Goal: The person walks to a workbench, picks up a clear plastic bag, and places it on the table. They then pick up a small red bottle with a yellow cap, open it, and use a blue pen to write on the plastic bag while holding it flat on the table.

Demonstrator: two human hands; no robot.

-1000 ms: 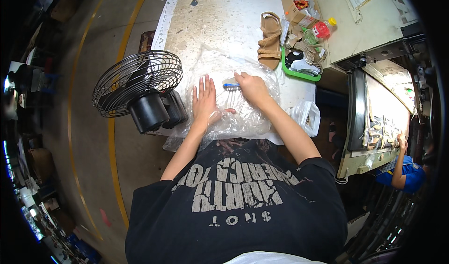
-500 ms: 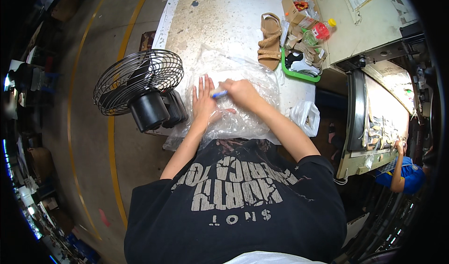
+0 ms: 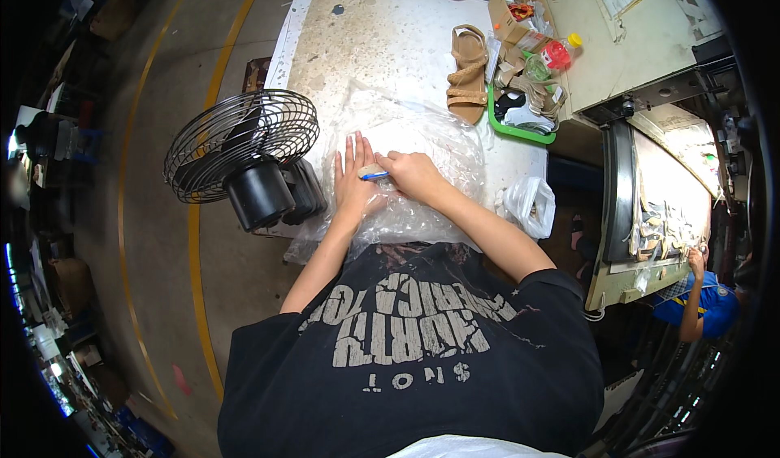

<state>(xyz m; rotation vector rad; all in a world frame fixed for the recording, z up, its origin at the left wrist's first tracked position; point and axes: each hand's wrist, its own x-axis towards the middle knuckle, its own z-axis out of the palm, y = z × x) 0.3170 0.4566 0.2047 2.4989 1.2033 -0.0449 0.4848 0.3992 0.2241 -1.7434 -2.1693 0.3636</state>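
Observation:
A sheet of clear crinkled plastic (image 3: pixel 443 133) lies spread over the near end of the white table. My left hand (image 3: pixel 352 183) rests flat on it, fingers stretched out and slightly apart. Close beside it, my right hand (image 3: pixel 413 174) is closed around a slim blue pen (image 3: pixel 374 176), which points left toward the back of my left hand. A small beige piece (image 3: pixel 371 169) shows next to the pen; what it is I cannot make out.
A black fan (image 3: pixel 252 153) stands left of the plastic. Along the table's right side are a tan sandal (image 3: pixel 467 72), a green tray (image 3: pixel 528 136) of cut pieces, a cardboard box (image 3: pixel 508 23) and a white plastic bag (image 3: pixel 532 205). A person in blue (image 3: pixel 707 308) works at the far right.
My right hand has shifted slightly down and right, and now shows more sharply. The pen lies at a flatter angle, with the beige piece visible above it. My left hand stays in place.

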